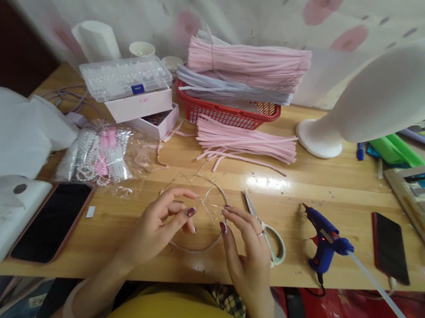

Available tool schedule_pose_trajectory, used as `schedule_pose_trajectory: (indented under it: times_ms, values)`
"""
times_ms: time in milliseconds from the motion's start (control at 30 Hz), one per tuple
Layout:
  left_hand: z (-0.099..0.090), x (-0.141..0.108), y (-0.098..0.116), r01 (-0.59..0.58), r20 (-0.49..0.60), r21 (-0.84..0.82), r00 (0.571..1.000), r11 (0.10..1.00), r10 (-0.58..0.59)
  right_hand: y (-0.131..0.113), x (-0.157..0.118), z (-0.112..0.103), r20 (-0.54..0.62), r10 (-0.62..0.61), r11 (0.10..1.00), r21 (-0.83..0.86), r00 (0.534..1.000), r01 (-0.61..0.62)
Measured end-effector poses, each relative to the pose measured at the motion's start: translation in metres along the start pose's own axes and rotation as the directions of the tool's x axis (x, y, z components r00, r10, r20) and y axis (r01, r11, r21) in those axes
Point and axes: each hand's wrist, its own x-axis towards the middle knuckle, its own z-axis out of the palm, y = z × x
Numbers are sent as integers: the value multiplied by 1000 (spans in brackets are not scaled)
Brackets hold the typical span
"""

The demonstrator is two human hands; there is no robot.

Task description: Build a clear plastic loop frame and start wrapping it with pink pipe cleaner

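Over the front of the table, my left hand point(163, 224) pinches a thin, pale wire point(211, 205) between thumb and fingers. My right hand point(247, 246), a ring on one finger, has its thumb and fingertips closed at the wire's other side. Beneath both hands lies a thin round hoop point(197, 252), with fine bent strands crossing inside it. Exactly how the strands join the hoop is too fine to make out. Scissors point(274, 242) with pale green handles lie just right of my right hand, blades pointing away from me.
A blue glue gun point(323, 240) with a long glue stick stands at right, near a phone point(390, 247). Pink fuzzy stems point(246, 142) lie before a red basket point(228, 114). Bagged beads point(101, 154), another phone point(53, 222) and a white foam head stand point(395, 92) flank the workspace.
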Motion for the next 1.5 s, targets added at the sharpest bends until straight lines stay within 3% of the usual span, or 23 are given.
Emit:
schedule_pose_trajectory:
  times_ms: [300,800,1500]
  values:
    - [-1,0,1,2,14,22,1000,1000,-2,-2,1,0,10,2,1000,15,1000,-2]
    - [-7,6,12,50,168,78,984,996,-63,-1,-2,-1,29,1,1000,13,1000,-1]
    - [-6,4,14,22,129,43,991,999,-27,19,-21,-13,-113,63,998,-10,992,-65]
